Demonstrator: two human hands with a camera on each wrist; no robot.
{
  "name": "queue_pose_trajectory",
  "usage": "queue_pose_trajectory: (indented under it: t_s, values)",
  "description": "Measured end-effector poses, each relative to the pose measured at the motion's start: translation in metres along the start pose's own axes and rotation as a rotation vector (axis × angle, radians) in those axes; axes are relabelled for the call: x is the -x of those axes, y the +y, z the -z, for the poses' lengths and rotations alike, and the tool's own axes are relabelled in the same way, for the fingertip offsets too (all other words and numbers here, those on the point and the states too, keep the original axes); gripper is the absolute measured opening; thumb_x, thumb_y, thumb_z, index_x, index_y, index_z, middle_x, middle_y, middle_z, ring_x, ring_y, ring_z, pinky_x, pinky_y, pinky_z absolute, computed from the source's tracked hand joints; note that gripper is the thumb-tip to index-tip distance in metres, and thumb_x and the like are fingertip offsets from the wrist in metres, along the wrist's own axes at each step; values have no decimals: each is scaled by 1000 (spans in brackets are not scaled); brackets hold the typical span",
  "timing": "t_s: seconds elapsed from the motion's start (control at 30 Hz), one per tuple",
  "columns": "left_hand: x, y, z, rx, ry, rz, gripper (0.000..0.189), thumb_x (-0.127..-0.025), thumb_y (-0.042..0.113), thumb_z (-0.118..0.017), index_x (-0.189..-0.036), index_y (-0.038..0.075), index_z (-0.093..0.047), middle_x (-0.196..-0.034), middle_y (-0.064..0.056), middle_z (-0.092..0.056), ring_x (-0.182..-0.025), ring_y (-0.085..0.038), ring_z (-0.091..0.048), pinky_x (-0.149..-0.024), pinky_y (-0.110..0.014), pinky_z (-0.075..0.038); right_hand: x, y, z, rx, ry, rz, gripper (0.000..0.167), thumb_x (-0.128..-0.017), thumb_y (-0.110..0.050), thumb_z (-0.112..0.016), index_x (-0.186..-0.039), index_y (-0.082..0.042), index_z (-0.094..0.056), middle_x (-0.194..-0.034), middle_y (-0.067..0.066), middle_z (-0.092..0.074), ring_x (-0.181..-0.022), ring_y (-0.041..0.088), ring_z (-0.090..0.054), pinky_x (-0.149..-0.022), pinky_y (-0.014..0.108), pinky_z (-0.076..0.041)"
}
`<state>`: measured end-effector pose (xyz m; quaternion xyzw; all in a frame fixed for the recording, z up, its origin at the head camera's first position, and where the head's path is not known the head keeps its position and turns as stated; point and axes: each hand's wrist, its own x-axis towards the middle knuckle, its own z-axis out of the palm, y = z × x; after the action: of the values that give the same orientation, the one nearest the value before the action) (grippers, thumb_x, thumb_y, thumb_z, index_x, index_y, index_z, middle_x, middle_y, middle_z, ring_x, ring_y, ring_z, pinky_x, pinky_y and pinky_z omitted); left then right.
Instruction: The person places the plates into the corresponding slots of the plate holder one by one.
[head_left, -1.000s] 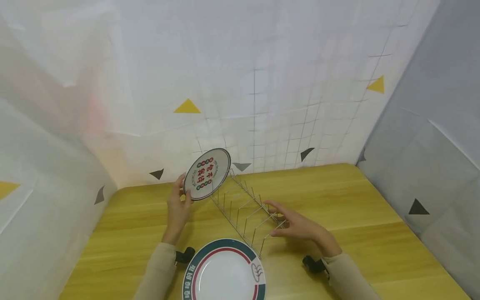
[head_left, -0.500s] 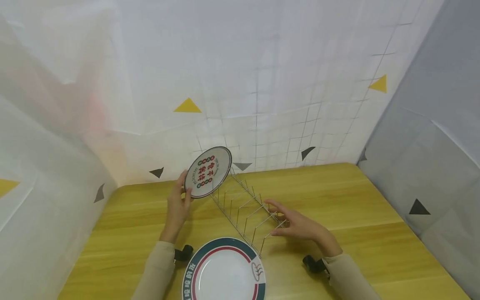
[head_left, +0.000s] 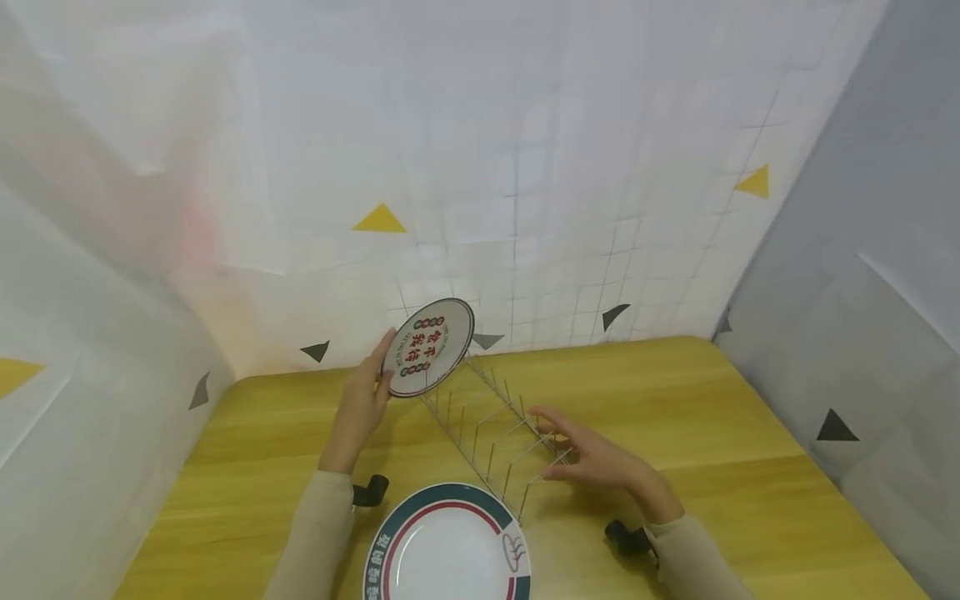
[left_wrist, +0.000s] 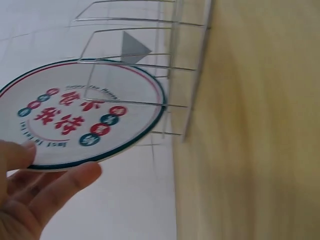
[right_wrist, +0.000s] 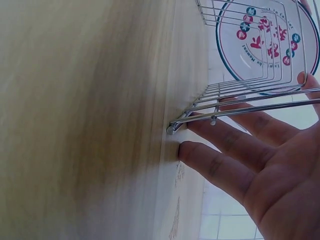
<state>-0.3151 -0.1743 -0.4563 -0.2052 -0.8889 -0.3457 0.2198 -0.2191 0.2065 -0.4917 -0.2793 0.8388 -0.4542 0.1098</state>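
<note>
Plate (head_left: 428, 347), just left of centre in the head view, is rim-pinched by the left hand (head_left: 363, 404) at the wire rack's (left_wrist: 195, 71) upper end, the right hand (head_left: 600, 459) loosely spread about the lower end: apparently alignment, calling for seating between wires.

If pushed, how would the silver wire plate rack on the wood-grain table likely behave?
The silver wire plate rack is probably light for its size: thin wires, mostly open gaps. It would likely slide rather than roll, since straight rails lie along the wood-grain table. Its straight wires suggest stiffness.
</note>
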Motion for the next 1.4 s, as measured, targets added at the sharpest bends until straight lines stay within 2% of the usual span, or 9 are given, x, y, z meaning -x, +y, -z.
queue_pose_trajectory:
  t_s: [0.1,0.23,0.47,0.6,0.83,1.0,1.13,1.23,1.4]
  values:
    - [-6,1,-5,-2,-66,25,71,-99,5,-53,-156,34,-22,-118,-15,-63,-96,-26,-64,-78,-40,-57,2,1,-2,-11,0,3,87,-88,-27,-73,-155,-29,-19,-149,26,-40,-124,47,-52,-94,52,-49]
    - [-9,-2,-10,20,-118,53,71,-100,5,-50,-157,35,-19,-123,-15,-62,-98,-26,-64,-81,-40,-57,1,0,-4,-19,-27,14,88,-88,-28,-74,-156,-25,-18,-150,24,-39,-125,46,-52,-95,53,-50]
    - [-12,-12,-11,100,-123,81,74,-99,4,-52,-157,33,-15,-121,-17,-62,-81,-24,-66,-62,-27,-56,1,-2,-1,-26,-36,0,89,-87,-21,-74,-156,-24,-18,-151,24,-38,-125,48,-51,-98,59,-47]
    - [-12,-18,-14,54,-131,62,78,-98,1,-53,-159,27,-11,-123,-19,-62,-86,-26,-66,-64,-29,-56,0,-2,0,-27,-41,0,90,-87,-24,-74,-156,-30,-17,-151,24,-38,-126,47,-50,-99,59,-46]
    - [-10,-21,-19,72,-133,72,86,-97,2,-54,-157,39,-4,-121,-18,-62,-91,-28,-67,-69,-35,-57,0,-3,1,-10,-44,-13,91,-87,-28,-74,-157,-23,-17,-151,23,-39,-128,46,-49,-100,59,-45]
    - [-8,-23,-22,84,-145,86,82,-99,3,-53,-158,31,-5,-123,-18,-60,-85,-26,-65,-66,-33,-56,0,-3,1,-4,-50,-11,90,-87,-28,-74,-157,-20,-16,-151,24,-38,-128,48,-48,-100,60,-45]
    - [-7,-24,-27,117,-171,112,85,-98,4,-53,-158,28,2,-131,-19,-57,-88,-24,-64,-70,-35,-56,0,-3,1,11,-44,-1,90,-87,-28,-74,-157,-19,-17,-151,22,-38,-130,46,-47,-100,60,-45]
    - [-5,-24,-29,148,-186,121,87,-98,4,-53,-158,26,8,-139,-21,-51,-95,-27,-64,-77,-38,-57,0,-3,1,18,-39,0,89,-87,-29,-74,-156,-25,-18,-152,21,-38,-131,43,-48,-101,59,-45]
    - [-2,-25,-31,162,-196,141,87,-100,5,-51,-157,30,11,-143,-22,-47,-97,-30,-65,-77,-39,-59,0,-3,1,21,-35,-11,89,-86,-33,-74,-155,-32,-18,-151,19,-39,-131,40,-49,-101,58,-45]
